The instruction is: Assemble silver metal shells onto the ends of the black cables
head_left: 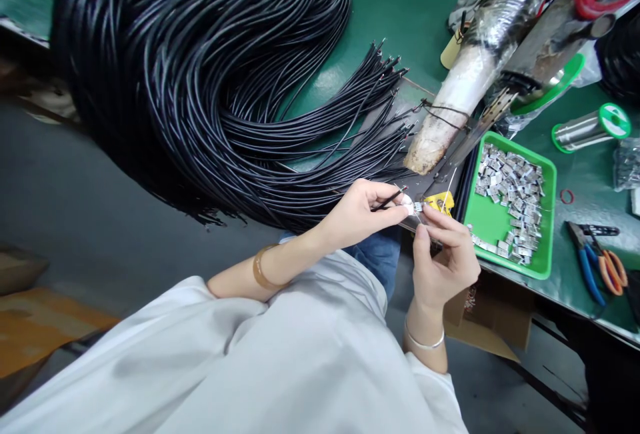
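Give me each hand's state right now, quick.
Left hand: closed, holding a black cable.
Right hand: fingers curled in by a small metal connector; what, if anything, they pinch cannot be told.

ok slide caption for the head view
Left hand with a black cable, right hand at a small metal part, beside a green tray of metal pieces

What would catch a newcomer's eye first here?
Surely the huge bundle of black cables, sweeping over the upper left. Next, the bright green tray of small metal parts at the right. Between them, at the table's edge, the left hand pinches one cable beside the right hand.
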Available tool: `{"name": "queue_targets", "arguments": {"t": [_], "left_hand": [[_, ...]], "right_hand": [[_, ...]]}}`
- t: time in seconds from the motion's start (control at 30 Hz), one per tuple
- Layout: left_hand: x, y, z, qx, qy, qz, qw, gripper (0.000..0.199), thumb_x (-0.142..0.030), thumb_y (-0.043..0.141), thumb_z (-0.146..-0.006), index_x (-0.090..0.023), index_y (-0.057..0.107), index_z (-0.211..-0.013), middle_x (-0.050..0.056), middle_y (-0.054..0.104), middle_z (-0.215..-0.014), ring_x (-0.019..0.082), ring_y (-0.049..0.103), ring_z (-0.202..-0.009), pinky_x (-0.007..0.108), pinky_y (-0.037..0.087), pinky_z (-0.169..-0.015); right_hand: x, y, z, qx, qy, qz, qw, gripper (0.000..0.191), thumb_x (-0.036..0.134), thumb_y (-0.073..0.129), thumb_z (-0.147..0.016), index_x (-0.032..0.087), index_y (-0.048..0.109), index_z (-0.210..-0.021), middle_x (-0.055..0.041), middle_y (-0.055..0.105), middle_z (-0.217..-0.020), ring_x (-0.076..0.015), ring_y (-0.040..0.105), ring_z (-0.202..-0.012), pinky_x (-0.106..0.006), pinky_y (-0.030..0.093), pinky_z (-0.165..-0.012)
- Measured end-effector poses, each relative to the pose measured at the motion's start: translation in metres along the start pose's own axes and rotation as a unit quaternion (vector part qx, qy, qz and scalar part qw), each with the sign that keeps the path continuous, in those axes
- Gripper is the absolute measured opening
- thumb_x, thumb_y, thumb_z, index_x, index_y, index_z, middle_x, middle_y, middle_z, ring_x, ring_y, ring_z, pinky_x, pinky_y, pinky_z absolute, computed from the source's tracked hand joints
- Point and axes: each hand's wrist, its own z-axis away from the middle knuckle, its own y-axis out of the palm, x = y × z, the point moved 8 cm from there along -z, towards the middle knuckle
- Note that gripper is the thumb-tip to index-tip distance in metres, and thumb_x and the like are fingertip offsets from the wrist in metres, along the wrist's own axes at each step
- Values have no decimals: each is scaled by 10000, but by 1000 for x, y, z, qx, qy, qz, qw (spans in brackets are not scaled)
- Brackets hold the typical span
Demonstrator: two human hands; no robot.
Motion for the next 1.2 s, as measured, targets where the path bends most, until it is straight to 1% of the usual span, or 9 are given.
{"name": "queue_targets", "arguments": {"t": [0.1, 0.3, 0.37, 0.47, 0.57, 0.67, 0.8, 1.03, 1.2], "left_hand": [[0, 0, -1, -7, 2, -3, 1000, 253, -310, 743, -789, -119, 623, -674, -12, 517, -678, 89, 456, -658, 224, 406, -642], [-1, 0, -6, -20, 21, -15, 999, 180, -248, 703, -785, -112, 632, -692, -51, 417, -606, 59, 341, -584, 196, 309, -544], [-2, 0, -7, -22, 34, -28, 999, 155, -238, 685, -791, -109, 648, -714, -52, 419, -606, 58, 331, -578, 193, 300, -536], [-4, 0, -7, -28, 44, -47, 998, 139, -231, 671, -800, -111, 654, -733, -56, 413, -604, 53, 307, -561, 191, 281, -517], [-8, 1, -8, -31, 67, -53, 996, 136, -206, 656, -813, -117, 629, -714, -61, 396, -610, 49, 293, -564, 183, 280, -513], [-11, 1, -8, -36, 90, -52, 994, 159, -197, 642, -833, -123, 606, -696, -56, 399, -628, 52, 316, -588, 176, 306, -534], [-14, 1, -7, -38, 97, -58, 993, 126, -202, 636, -836, -123, 645, -738, -52, 413, -639, 60, 336, -598, 181, 321, -546], [-13, 1, -8, -26, 52, -113, 992, 115, -167, 615, -796, -128, 583, -692, -73, 304, -596, 55, 231, -563, 210, 193, -503], [-14, 1, -6, -37, 59, -122, 990, 162, -172, 617, -811, -139, 546, -670, -73, 292, -601, 55, 235, -566, 217, 196, -512]], "right_hand": [[6, 1, 1, 2, -49, 31, 998, 190, 86, 731, -832, 230, 654, -927, -37, 787, -1077, -191, 778, -963, -355, 658, -854], [11, 0, 1, -14, -98, 50, 994, 238, 46, 753, -795, 220, 651, -921, -30, 797, -1061, -173, 785, -924, -300, 664, -822], [8, 0, 0, -12, -84, 32, 996, 220, 47, 740, -809, 211, 647, -921, -38, 788, -1101, -181, 785, -941, -319, 674, -820], [-1, 0, -2, -8, -22, -7, 1000, 172, 66, 706, -847, 201, 643, -933, -63, 767, -1167, -214, 773, -1027, -366, 685, -826], [-5, 2, -5, -2, 14, -10, 1000, 152, 78, 706, -855, 198, 659, -935, -64, 777, -1121, -229, 762, -1070, -385, 680, -857], [-2, 3, -9, 0, 13, -6, 1000, 145, 80, 712, -853, 200, 669, -922, -61, 780, -1104, -229, 763, -1063, -401, 673, -884], [3, 3, -13, 3, 3, -1, 1000, 144, 83, 722, -844, 199, 669, -909, -72, 769, -1153, -227, 765, -1052, -405, 675, -887], [-2, 2, -9, 9, 20, -28, 999, 125, 96, 706, -852, 194, 629, -862, -73, 773, -1142, -214, 779, -992, -385, 685, -841], [1, 1, -10, 2, 1, -19, 1000, 159, 62, 722, -827, 191, 661, -897, -76, 780, -1127, -208, 780, -979, -378, 682, -843]]}}
